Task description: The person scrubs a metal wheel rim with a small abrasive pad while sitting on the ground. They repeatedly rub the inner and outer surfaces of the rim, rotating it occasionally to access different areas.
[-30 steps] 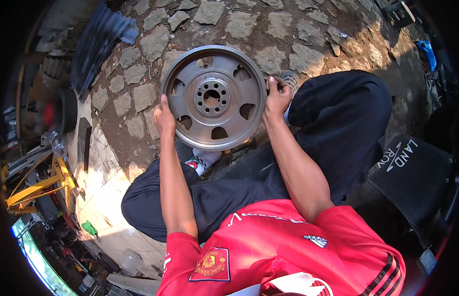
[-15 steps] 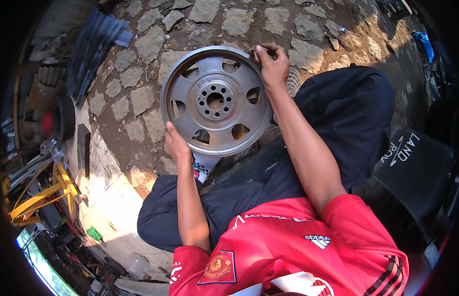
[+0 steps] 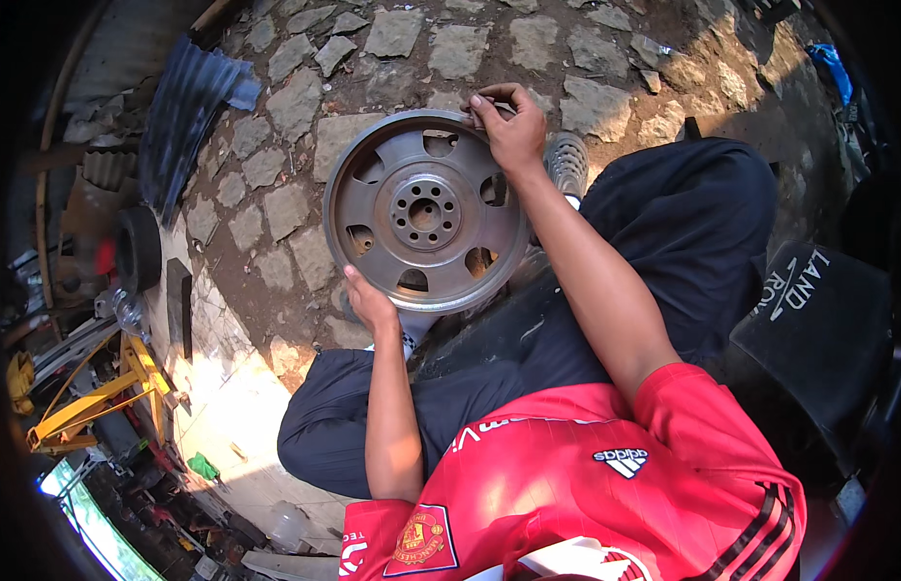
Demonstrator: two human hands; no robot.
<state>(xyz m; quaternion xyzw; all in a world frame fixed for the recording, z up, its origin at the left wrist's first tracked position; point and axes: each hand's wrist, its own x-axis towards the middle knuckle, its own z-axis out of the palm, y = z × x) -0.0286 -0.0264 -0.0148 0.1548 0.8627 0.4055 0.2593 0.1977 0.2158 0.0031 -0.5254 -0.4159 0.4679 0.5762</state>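
Observation:
A round grey metal flywheel is tilted up in front of me, its face toward me. It has a ring of small holes around its centre bore and several larger windows further out. My left hand grips the lower left of its rim, the thumb on the edge and the other fingers mostly hidden behind. At the upper right rim is my right hand, its thumb and fingers pinched together at the edge. Something small and dark may be between those fingertips, too small to make out.
Uneven paving stones cover the ground ahead. My shoe is right of the flywheel. To the left are a corrugated sheet, a tyre and a yellow metal frame. A black printed panel stands at the right.
My right hand has slid left along the upper rim. The flywheel has turned slightly counterclockwise and sits a little lower in view, with my left hand still on its lower left edge.

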